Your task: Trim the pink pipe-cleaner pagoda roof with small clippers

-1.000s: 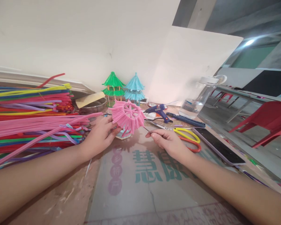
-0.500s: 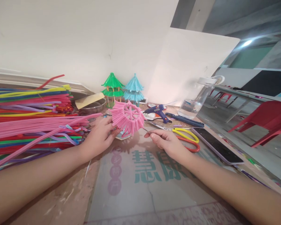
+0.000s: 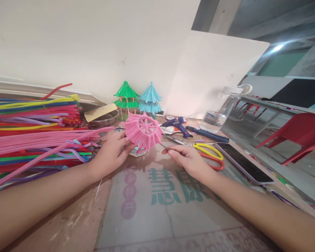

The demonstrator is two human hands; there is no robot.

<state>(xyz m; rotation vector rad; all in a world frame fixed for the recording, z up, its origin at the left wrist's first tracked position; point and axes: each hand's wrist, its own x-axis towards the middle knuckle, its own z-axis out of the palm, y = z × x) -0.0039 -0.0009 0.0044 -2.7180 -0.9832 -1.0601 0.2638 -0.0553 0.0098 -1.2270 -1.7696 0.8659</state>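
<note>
A pink pagoda-like roof [image 3: 153,134], built from fuzzy pipe cleaners, is held in my left hand [image 3: 115,150]. It is tilted so its round rim and inner spokes show, and some of my left fingers are hidden behind it. Between thumb and fingers, my right hand [image 3: 185,158] pinches a thin dark stick [image 3: 165,146] that points at the roof's lower right edge; whether its tip touches is unclear. Below the roof, a pale flat piece [image 3: 136,151] shows in part. Scissors [image 3: 208,150] with yellow and orange handles lie just beyond my right hand.
Bundles of coloured pipe cleaners [image 3: 34,129] fill the left side. Green [image 3: 126,94] and blue pagodas [image 3: 150,96] stand against the wall by a metal bowl [image 3: 105,120]. A glue gun [image 3: 177,125], dark pliers-like tool [image 3: 208,133], water jug [image 3: 216,113] and phone [image 3: 244,162] lie right.
</note>
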